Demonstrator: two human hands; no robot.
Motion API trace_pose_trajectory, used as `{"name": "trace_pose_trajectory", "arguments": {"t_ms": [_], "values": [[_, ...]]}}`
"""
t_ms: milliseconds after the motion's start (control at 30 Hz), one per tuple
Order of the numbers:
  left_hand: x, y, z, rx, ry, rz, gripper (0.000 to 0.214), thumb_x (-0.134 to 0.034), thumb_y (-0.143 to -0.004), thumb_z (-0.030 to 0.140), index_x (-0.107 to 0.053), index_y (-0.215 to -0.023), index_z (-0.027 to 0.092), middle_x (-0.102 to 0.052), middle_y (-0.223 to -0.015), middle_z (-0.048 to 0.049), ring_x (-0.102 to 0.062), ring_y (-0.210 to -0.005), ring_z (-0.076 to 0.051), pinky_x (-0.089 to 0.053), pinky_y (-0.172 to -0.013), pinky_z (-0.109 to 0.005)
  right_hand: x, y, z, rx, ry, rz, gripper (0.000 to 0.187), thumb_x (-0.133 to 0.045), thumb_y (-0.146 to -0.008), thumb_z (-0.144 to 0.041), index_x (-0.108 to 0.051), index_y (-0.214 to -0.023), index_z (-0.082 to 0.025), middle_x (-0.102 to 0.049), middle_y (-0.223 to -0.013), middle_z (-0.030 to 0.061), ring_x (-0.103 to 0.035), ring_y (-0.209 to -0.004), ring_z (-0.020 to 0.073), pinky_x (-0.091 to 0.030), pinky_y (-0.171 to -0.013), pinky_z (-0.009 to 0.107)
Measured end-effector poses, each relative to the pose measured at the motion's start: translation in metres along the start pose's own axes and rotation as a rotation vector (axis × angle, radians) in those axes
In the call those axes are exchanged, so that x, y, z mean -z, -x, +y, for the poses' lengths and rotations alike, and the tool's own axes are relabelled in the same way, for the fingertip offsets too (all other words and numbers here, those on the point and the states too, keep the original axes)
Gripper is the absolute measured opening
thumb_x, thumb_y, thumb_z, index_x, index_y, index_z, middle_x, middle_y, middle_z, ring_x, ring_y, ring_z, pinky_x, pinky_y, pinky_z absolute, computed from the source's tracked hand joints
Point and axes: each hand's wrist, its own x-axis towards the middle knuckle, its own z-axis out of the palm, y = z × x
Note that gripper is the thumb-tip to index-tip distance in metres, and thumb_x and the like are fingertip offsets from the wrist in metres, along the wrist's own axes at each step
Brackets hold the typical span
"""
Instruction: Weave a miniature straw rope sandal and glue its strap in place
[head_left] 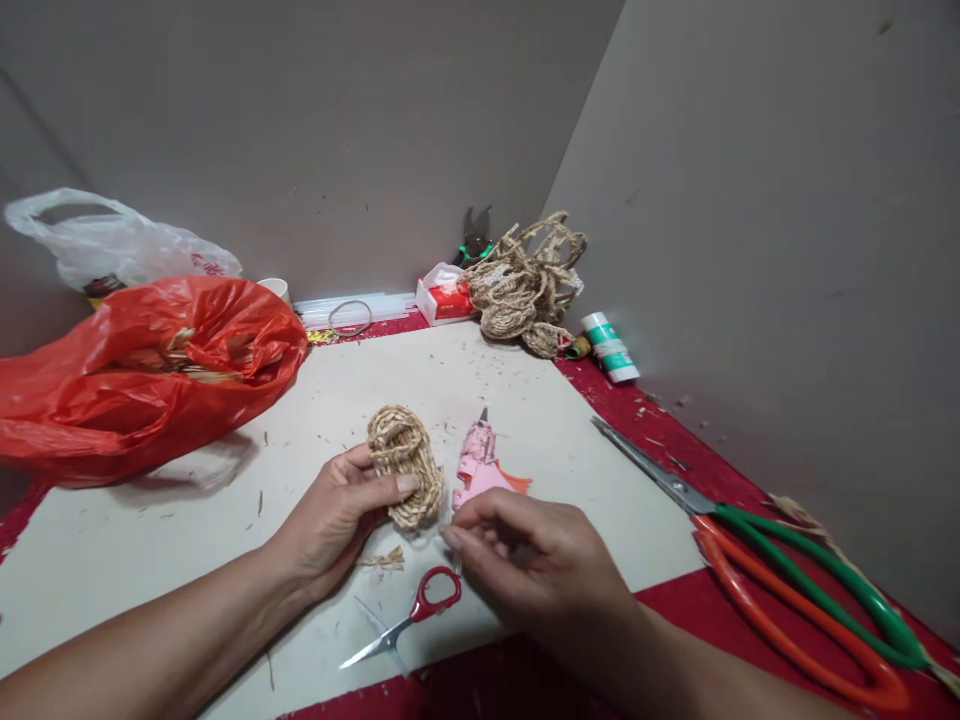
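Note:
My left hand (341, 510) grips a small braided straw piece (409, 470), shaped like a little slipper, with the thumb pressed on its front. Just right of it, my right hand (517, 545) has thumb and forefinger pinched together. A thin, clear wisp shows by those fingertips, too faint to name. Beyond the right hand lies a pink glue gun (480, 465), its nozzle pointing away and its lower part hidden by the hand. Between my forearms, small scissors (409, 620) with red handles lie on the white board; one handle loop is hidden under the right hand.
The white board (300, 420) rests on a red cloth (675, 620). Large shears (750, 560) lie at right. A red plastic bag (150, 380) stands at left. Coiled straw rope (525, 285), a small box (444, 297), clear sticks (382, 308) and a thread spool (611, 347) line the back.

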Motion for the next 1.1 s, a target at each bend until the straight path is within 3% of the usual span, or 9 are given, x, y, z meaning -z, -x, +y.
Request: {"name": "trace_pose_trajectory", "arguments": {"t_ms": [100, 233, 467, 567, 733, 833, 1100], "values": [[-0.002, 0.001, -0.001, 0.011, -0.013, -0.011, 0.016, -0.075, -0.072, 0.013, -0.071, -0.088, 0.012, -0.071, -0.08, -0.0049, -0.064, -0.07, -0.013, -0.048, -0.072, -0.024, -0.005, -0.001, 0.003, -0.079, -0.094, -0.104, 0.018, -0.06, -0.084, -0.027, -0.063, -0.07, -0.016, -0.052, -0.051, -0.0048, -0.043, -0.044, 0.0067, -0.037, -0.04, 0.017], [-0.004, 0.003, -0.001, 0.018, -0.027, -0.038, 0.017, -0.072, -0.075, 0.013, -0.071, -0.092, 0.013, -0.073, -0.083, -0.0062, -0.065, -0.072, -0.013, -0.048, -0.074, -0.025, -0.004, -0.003, 0.003, -0.11, -0.158, -0.147, 0.021, -0.054, -0.086, -0.026, -0.058, -0.068, -0.016, -0.046, -0.052, -0.0057, -0.037, -0.046, 0.0062, -0.032, -0.041, 0.018], [-0.002, 0.004, 0.0, 0.009, -0.047, -0.067, 0.023, -0.067, -0.081, 0.014, -0.072, -0.104, 0.014, -0.074, -0.088, -0.0075, -0.066, -0.075, -0.014, -0.049, -0.077, -0.027, -0.003, -0.005, 0.003, -0.287, -0.359, -0.21, 0.02, -0.053, -0.085, -0.031, -0.056, -0.071, -0.017, -0.052, -0.054, -0.0035, -0.05, -0.048, 0.0087, -0.037, -0.044, 0.019], [-0.002, 0.004, 0.0, 0.02, -0.039, -0.057, 0.023, -0.067, -0.081, 0.013, -0.072, -0.104, 0.014, -0.074, -0.089, -0.0076, -0.067, -0.076, -0.014, -0.049, -0.076, -0.027, -0.002, -0.006, 0.003, -0.324, -0.401, -0.212, 0.02, -0.055, -0.084, -0.032, -0.056, -0.071, -0.018, -0.053, -0.055, -0.0037, -0.05, -0.047, 0.0082, -0.037, -0.041, 0.017], [-0.001, 0.005, -0.001, 0.037, -0.026, -0.021, 0.027, -0.07, -0.078, 0.011, -0.071, -0.105, 0.013, -0.074, -0.089, -0.0073, -0.067, -0.076, -0.014, -0.05, -0.076, -0.025, 0.001, -0.009, 0.003, -0.555, -0.488, -0.274, 0.023, -0.063, -0.079, -0.037, -0.059, -0.072, -0.016, -0.058, -0.055, -0.0033, -0.048, -0.04, 0.0049, -0.036, -0.037, 0.014], [-0.001, 0.006, -0.001, 0.036, -0.032, -0.021, 0.026, -0.07, -0.078, 0.011, -0.071, -0.104, 0.012, -0.074, -0.088, -0.0077, -0.068, -0.077, -0.014, -0.05, -0.076, -0.026, 0.003, -0.012, 0.004, -0.599, -0.532, -0.326, 0.029, -0.063, -0.079, -0.042, -0.059, -0.07, -0.015, -0.058, -0.049, -0.0035, -0.043, -0.034, 0.0029, -0.035, -0.035, 0.013], [-0.004, 0.008, -0.001, 0.054, -0.021, -0.024, 0.021, -0.07, -0.078, 0.009, -0.071, -0.099, 0.011, -0.074, -0.081, -0.0078, -0.068, -0.073, -0.015, -0.051, -0.072, -0.026, 0.0, -0.012, 0.01, -0.627, -0.644, -0.256, 0.027, -0.069, -0.073, -0.04, -0.059, -0.079, -0.016, -0.067, -0.066, -0.0003, -0.049, -0.037, 0.0041, -0.039, -0.034, 0.015]]}}
